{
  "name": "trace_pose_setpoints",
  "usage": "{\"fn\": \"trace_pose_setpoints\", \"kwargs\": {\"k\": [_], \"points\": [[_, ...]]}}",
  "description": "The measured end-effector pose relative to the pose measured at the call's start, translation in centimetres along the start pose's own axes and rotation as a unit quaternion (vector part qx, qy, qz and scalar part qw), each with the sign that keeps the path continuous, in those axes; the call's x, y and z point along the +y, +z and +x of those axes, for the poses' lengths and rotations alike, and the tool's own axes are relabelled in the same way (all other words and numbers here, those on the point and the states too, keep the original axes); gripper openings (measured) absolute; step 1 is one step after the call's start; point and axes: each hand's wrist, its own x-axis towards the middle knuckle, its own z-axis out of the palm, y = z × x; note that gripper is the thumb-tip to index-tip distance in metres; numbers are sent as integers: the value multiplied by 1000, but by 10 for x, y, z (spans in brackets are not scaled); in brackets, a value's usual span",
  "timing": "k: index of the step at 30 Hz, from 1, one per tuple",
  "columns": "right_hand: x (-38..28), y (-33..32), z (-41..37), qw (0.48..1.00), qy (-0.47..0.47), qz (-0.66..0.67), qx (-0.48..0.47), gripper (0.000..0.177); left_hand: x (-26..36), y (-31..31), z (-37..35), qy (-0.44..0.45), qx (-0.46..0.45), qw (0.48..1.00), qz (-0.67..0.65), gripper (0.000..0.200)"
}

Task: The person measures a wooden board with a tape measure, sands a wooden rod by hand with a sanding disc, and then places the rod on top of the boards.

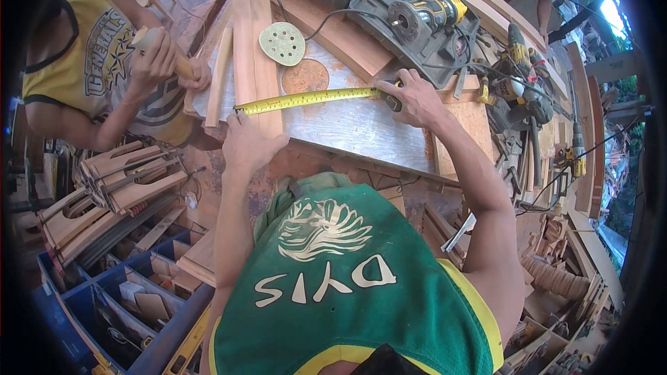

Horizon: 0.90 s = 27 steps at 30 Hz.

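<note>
A yellow tape measure [306, 100] is drawn out across the worktable [340, 132]. My right hand [415, 101] is closed around its case at the right end of the blade. At the other end, my left hand [249, 142] has its fingertips closed on the blade's tip, over the left part of a pair of light wooden boards [256, 62]. Beyond the blade lie a pale sanding disc [282, 44] with holes and a round brown disc [306, 76]. A narrow wooden strip [221, 76] lies left of the boards.
Power tools, including a yellow router [434, 12], lie in an open black case [368, 35] at the back. Drills [517, 45] are at right. A co-worker [104, 69] at left holds a wooden piece [163, 52]. A blue divided bin [125, 278] stands lower left.
</note>
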Motion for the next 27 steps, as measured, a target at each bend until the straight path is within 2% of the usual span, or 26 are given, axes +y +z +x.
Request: {"fn": "trace_pose_setpoints", "kwargs": {"k": [27], "points": [[-2,-5,-2,1000,-5,3,6,72,-1,2,2,12,7,1000,-4,118]]}}
